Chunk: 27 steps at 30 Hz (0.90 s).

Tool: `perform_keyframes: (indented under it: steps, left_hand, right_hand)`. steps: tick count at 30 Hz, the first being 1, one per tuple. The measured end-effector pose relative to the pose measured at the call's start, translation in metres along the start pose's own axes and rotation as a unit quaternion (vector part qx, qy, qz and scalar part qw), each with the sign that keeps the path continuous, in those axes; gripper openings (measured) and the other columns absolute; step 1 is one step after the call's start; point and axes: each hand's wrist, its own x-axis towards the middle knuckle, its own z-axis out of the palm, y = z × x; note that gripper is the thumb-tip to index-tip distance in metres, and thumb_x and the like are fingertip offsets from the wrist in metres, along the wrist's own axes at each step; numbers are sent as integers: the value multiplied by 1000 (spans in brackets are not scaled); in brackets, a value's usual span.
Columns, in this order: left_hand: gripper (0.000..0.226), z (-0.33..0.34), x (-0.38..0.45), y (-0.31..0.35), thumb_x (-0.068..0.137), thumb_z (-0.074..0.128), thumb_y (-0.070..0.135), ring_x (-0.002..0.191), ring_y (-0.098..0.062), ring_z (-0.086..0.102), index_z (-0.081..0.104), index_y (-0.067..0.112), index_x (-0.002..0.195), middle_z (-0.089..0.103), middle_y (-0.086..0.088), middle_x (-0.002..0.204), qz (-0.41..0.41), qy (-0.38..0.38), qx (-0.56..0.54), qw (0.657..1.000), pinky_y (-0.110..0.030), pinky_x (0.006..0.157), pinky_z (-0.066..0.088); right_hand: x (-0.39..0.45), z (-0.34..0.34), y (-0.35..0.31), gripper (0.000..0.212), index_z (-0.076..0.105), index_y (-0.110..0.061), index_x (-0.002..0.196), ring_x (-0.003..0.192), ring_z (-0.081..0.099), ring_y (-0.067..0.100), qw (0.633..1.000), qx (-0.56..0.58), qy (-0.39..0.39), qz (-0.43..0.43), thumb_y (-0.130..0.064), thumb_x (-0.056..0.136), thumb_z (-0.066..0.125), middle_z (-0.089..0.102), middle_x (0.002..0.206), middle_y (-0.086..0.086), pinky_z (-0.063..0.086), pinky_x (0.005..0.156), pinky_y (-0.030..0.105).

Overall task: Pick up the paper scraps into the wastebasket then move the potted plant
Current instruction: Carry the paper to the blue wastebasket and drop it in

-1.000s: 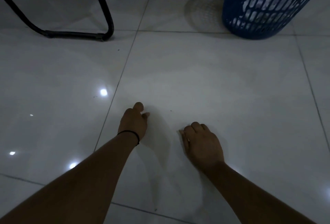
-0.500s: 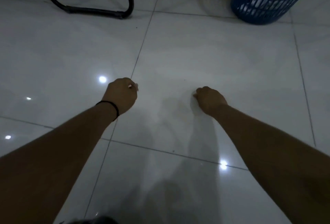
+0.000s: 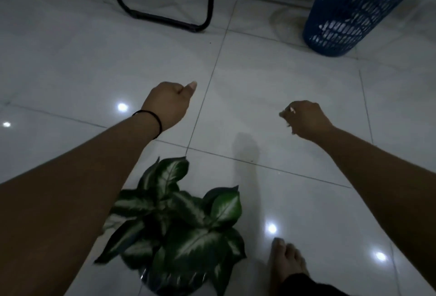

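My left hand [image 3: 168, 104] is a closed fist above the tiled floor, thumb on top; nothing shows from inside it. My right hand [image 3: 306, 119] is also closed, and a small white paper scrap [image 3: 292, 109] pokes out between its fingertips. The blue mesh wastebasket [image 3: 354, 12] stands at the far right, well beyond my right hand. The potted plant [image 3: 179, 225], with dark green leaves veined in white, sits on the floor below my left forearm; its dark pot [image 3: 165, 284] is mostly hidden by the leaves.
A black tubular chair frame [image 3: 165, 19] rests on the floor at the far left centre. My bare foot [image 3: 285, 265] stands to the right of the plant. Glossy pale floor tiles [image 3: 271, 78] lie between my hands and the wastebasket.
Both hands have lifted off the floor as fists and moved apart. The view has pulled back and up, bringing the plant and my foot into sight.
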Motion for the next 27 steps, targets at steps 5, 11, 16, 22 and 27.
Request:
perform_keyframes:
  steps: [5, 11, 16, 22, 27]
  left_hand:
    - [56, -75, -44, 16, 90, 43, 51, 47, -18, 28, 24, 16, 50, 26, -3, 50, -51, 39, -18, 998, -27, 52, 26]
    - [55, -167, -84, 99, 91, 43, 50, 51, -19, 33, 29, 13, 52, 32, -5, 53, -104, 25, -20, 994, -26, 56, 30]
    - [52, -222, -100, 200, 92, 41, 50, 61, -21, 42, 43, 7, 62, 43, -11, 63, -110, -2, 1, 994, -29, 65, 38]
    - [50, -226, -85, 322, 92, 41, 49, 62, -22, 44, 52, 7, 69, 45, -11, 63, -107, -19, 14, 994, -29, 61, 38]
    - [53, -198, -65, 408, 93, 42, 47, 57, -15, 45, 58, 2, 70, 47, -2, 57, -102, -33, 4, 994, -23, 54, 37]
  right_hand:
    - [-32, -50, -88, 36, 63, 7, 99, 95, 62, 37, 999, -25, 3, -41, -25, 95, 46, 67, 102, 23, 47, 79, 37]
    - [-92, -129, -171, 36, 65, 8, 95, 100, 63, 34, 997, 58, 9, -44, -23, 96, 46, 68, 108, 23, 49, 89, 38]
    - [-129, -214, -202, 38, 64, 8, 90, 93, 64, 33, 990, 139, 12, 0, -24, 97, 43, 69, 101, 21, 48, 78, 31]
    - [-140, -311, -193, 43, 61, 9, 83, 68, 56, 25, 986, 164, 25, 5, -27, 97, 43, 68, 82, 18, 28, 52, 24]
    - [-127, -380, -161, 48, 34, -10, 56, 45, 33, 10, 986, 167, 18, 23, -35, 94, 47, 36, 49, -2, 34, 45, 11]
